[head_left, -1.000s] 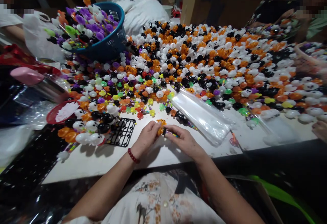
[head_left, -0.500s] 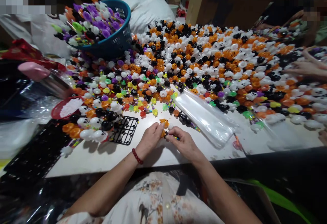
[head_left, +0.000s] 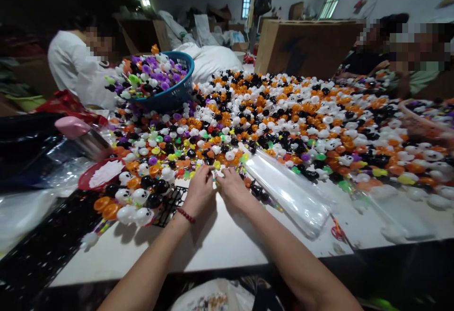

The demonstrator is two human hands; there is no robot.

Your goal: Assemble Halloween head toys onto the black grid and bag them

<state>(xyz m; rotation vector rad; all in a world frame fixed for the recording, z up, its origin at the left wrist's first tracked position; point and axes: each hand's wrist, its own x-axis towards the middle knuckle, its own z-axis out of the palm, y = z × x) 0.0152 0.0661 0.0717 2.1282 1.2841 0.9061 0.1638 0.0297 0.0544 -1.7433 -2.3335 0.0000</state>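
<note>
My left hand (head_left: 200,187), with a dark red bead bracelet (head_left: 186,215) on its wrist, is at the near edge of a heap of small plastic figures (head_left: 273,107). Its fingers are bent together. My right hand (head_left: 232,189) lies close beside it, fingers curled toward the same spot. A thin, light-coloured stick (head_left: 214,177) shows in the gap between the hands, near a small yellow piece (head_left: 216,164). The fingers hide most of what they touch. Left of my hands, a black grid rack (head_left: 173,202) stands by a cluster of ghost, pumpkin and black figures (head_left: 140,196).
A stack of clear plastic bags (head_left: 289,193) lies on the white table (head_left: 227,249), near orange-handled scissors (head_left: 338,230). A red dish (head_left: 85,178) holds white slips. Behind are a blue basket (head_left: 191,67) of figures, a pink-lidded bottle (head_left: 73,127) and co-workers, one in a white top (head_left: 67,60).
The view has tilted up, showing more of the room. Both hands have reached forward to the heap's edge; the orange and white figures seen at my fingers before no longer show there.
</note>
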